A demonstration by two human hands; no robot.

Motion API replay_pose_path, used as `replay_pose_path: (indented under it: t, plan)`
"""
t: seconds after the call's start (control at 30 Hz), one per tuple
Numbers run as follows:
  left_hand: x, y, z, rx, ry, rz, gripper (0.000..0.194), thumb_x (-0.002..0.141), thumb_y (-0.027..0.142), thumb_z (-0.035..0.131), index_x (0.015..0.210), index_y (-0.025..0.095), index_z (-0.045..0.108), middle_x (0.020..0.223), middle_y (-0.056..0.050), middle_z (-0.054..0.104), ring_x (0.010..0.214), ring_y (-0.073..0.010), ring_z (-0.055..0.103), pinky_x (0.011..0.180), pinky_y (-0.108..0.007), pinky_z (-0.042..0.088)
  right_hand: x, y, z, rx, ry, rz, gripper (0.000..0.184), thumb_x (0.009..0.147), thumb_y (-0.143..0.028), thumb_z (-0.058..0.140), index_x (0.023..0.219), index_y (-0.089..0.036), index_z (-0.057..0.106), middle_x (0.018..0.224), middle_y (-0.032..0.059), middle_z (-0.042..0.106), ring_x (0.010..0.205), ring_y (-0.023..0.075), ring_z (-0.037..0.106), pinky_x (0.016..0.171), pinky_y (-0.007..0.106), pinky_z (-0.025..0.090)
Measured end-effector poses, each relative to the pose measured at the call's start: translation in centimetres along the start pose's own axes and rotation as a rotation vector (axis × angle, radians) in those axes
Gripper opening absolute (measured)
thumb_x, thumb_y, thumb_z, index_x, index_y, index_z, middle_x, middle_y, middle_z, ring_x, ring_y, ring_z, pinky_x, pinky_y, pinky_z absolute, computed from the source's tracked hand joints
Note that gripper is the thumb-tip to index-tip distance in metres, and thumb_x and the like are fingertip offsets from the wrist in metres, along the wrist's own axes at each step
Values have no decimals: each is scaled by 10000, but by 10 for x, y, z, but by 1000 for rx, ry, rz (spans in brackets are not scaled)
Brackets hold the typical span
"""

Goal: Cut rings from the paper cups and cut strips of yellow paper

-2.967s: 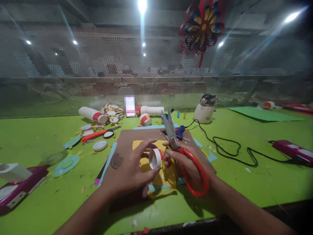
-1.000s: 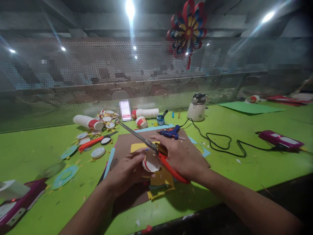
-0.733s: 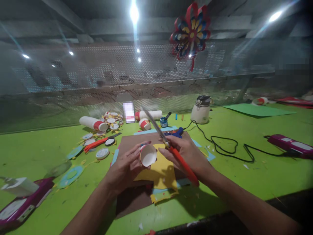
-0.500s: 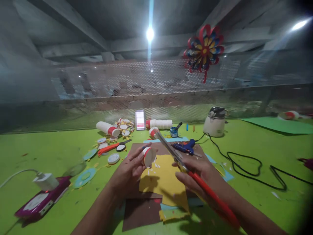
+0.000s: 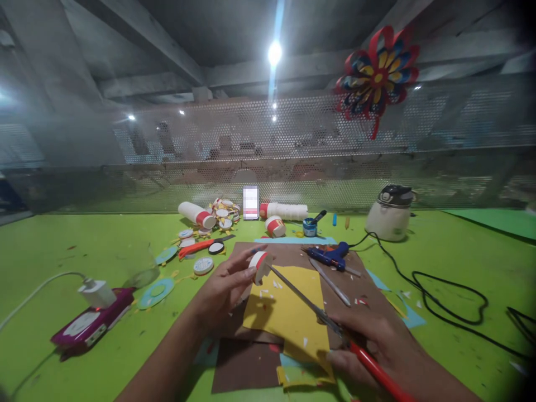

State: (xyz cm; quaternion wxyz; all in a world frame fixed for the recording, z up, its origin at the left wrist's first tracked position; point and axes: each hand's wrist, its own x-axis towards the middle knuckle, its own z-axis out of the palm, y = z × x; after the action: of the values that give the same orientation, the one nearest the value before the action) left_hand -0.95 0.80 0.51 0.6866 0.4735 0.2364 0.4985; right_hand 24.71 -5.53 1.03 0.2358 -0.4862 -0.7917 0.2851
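My left hand (image 5: 221, 287) pinches a short white-and-red paper cup piece (image 5: 259, 267) between thumb and fingers, its open side turned to the right. Scissors with red handles (image 5: 301, 296) are gripped in my right hand (image 5: 372, 335); the tips reach the edge of the cup piece. Below both hands lies a yellow sheet (image 5: 288, 318) on brown paper (image 5: 247, 363), with small white paper scraps on it. A grey pen-like tool (image 5: 333, 283) rests on the brown paper to the right, near a blue glue gun (image 5: 329, 257).
Stacked paper cups (image 5: 288, 211), a blue jar (image 5: 310, 226), a phone (image 5: 250, 202) and a kettle-like container (image 5: 389, 215) stand at the back. An orange cutter (image 5: 196, 248) lies left. A purple power strip (image 5: 98, 318) is far left; a black cord (image 5: 419, 296) loops right.
The scissors have swung down and left, so their tips now meet the cup piece. The cup piece has turned rightward in my left hand. The whole view has shifted slightly left.
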Motion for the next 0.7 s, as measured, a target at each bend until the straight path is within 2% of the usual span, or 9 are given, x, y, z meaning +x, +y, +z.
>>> replay_pose_path:
  t: [0.13,0.37,0.5,0.7]
  plan:
    - [1,-3,-3,56,-7,-16,409,807,140,616,1198,257,625,1265,-61,622,1209,-255,518,1007,-347,388,6,-4,4,-114,-5,-26,258,794,-419,590,831,-198,717,796,60,731,682,216,628,573,267,460]
    - [-1,-2,-3,154,-30,-39,421,812,191,628,1225,269,606,1287,-67,601,1180,-275,535,1009,-378,386,3,4,13,-4,3,22,262,772,-428,613,878,-214,722,906,58,754,738,226,665,590,261,483]
    - [-1,-4,-4,172,-25,-32,404,817,191,621,1214,266,608,1291,-62,594,1178,-267,532,991,-364,405,1,4,14,11,28,47,220,758,-411,642,880,-249,728,863,25,749,758,214,664,612,238,487]
    - [-2,-4,-3,149,-30,-49,380,833,175,591,1202,260,608,1207,-58,641,1113,-234,575,944,-327,440,1,3,13,15,1,49,293,781,-452,616,921,-217,721,748,23,720,636,175,626,544,225,446]
